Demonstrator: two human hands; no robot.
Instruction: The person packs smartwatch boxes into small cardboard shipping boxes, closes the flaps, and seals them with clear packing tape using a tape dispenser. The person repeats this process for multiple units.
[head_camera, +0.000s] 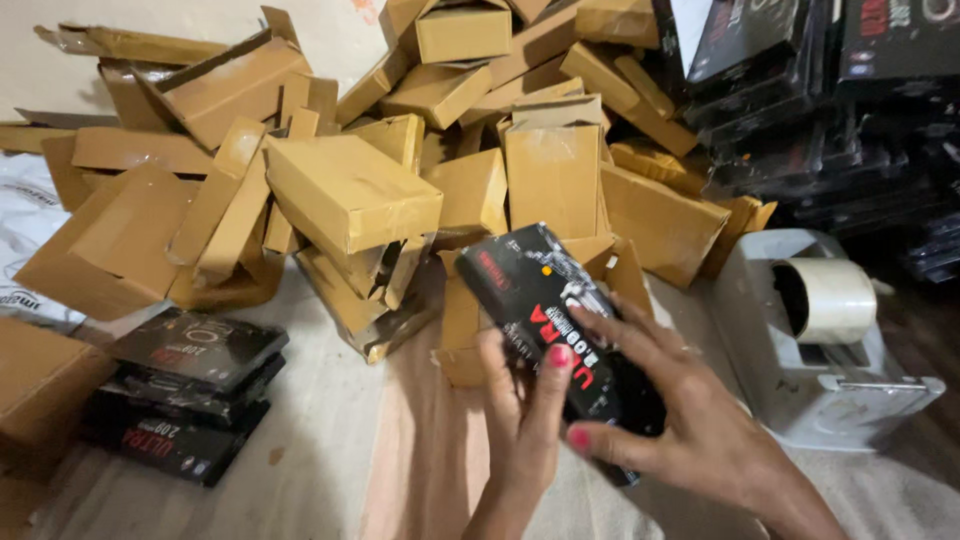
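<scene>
A flat black product box (535, 290) with red and white print is held tilted above the floor, its far end pointing up and left. My left hand (522, 405) grips its near left edge from below, thumb on top. My right hand (672, 410) lies over its near right end, fingers spread across the printed face. Just behind the box lies a big heap of brown cardboard cartons (350, 190), some taped shut, some with open flaps.
A short stack of black boxes (190, 385) sits at the lower left beside a brown carton (40, 385). A white tape dispenser (820, 370) with a roll of tape stands at the right. More black boxes (800, 90) are piled at the upper right.
</scene>
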